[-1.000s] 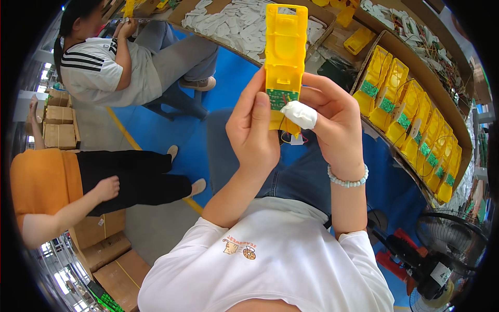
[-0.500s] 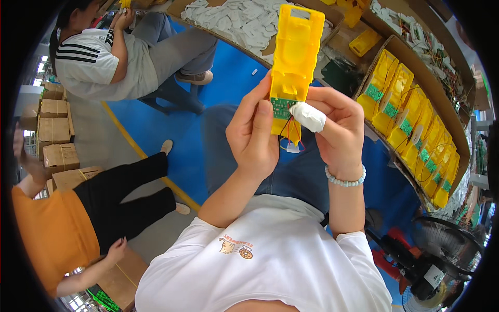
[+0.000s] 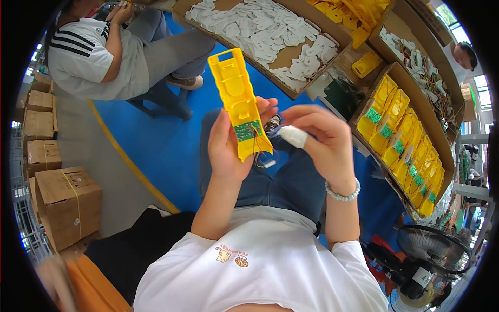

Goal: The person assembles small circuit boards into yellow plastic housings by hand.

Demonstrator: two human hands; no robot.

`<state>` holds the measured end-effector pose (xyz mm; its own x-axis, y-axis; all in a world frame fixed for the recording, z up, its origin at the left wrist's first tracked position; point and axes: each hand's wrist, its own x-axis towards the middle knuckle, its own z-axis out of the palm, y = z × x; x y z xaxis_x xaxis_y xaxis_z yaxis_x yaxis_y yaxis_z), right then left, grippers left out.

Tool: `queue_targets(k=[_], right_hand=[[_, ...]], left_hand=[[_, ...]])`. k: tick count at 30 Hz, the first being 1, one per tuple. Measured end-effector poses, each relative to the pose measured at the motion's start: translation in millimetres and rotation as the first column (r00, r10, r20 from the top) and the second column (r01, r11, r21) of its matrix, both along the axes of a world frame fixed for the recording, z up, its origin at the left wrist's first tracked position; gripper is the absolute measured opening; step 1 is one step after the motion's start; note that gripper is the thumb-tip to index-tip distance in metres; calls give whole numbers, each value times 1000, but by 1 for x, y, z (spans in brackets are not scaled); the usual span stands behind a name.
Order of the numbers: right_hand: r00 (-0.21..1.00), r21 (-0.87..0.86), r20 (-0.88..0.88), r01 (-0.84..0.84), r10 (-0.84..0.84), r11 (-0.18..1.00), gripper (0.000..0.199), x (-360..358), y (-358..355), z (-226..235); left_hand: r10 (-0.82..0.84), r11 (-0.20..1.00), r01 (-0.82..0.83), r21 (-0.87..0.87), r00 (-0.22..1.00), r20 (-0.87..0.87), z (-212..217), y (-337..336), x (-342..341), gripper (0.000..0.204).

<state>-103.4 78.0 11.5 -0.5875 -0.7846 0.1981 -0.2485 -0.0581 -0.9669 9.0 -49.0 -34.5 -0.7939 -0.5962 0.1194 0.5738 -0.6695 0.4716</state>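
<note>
Head view. A yellow casing [image 3: 237,86] is held in the left hand [image 3: 225,153], in front of the lap. It is gripped near its lower part: the thumb is laid along the left edge, and the other fingers are passed behind, their tips seen beyond the right edge. The casing is tilted, its upper end leaned to the left, its hollow side turned up to the camera. A green board [image 3: 247,131] is seated in the lower part. Thin wires [image 3: 262,143] are led out from it, and a small white plug [image 3: 269,163] is hung at their end, below the casing.

The right hand [image 3: 331,148] is held just beside the casing, apart from it. It is partly open, the fingers loosely bent and the thumb spaced from them; the fingertips are blurred. The thumb is covered by a white wrap [image 3: 292,137]. A beaded bracelet [image 3: 343,193] is worn at the right wrist.

To the right, more casings with boards are stood in a row in a carton [image 3: 358,122]. Beyond the hands, white parts [image 3: 241,26] are heaped in a tray [image 3: 291,92].
</note>
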Motion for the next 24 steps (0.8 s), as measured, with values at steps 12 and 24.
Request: queue_targets(k=[12,24], right_hand=[[992,395,108,-110,73,912,41,35,-22,-4],[911,-125,-42,403,-411,906,24,34,-41,-19]], left_hand=[[36,994,-49,-95,990,-137,18,-59,11,50],[256,912,-157,-378,939,228,18,-38,21,43]])
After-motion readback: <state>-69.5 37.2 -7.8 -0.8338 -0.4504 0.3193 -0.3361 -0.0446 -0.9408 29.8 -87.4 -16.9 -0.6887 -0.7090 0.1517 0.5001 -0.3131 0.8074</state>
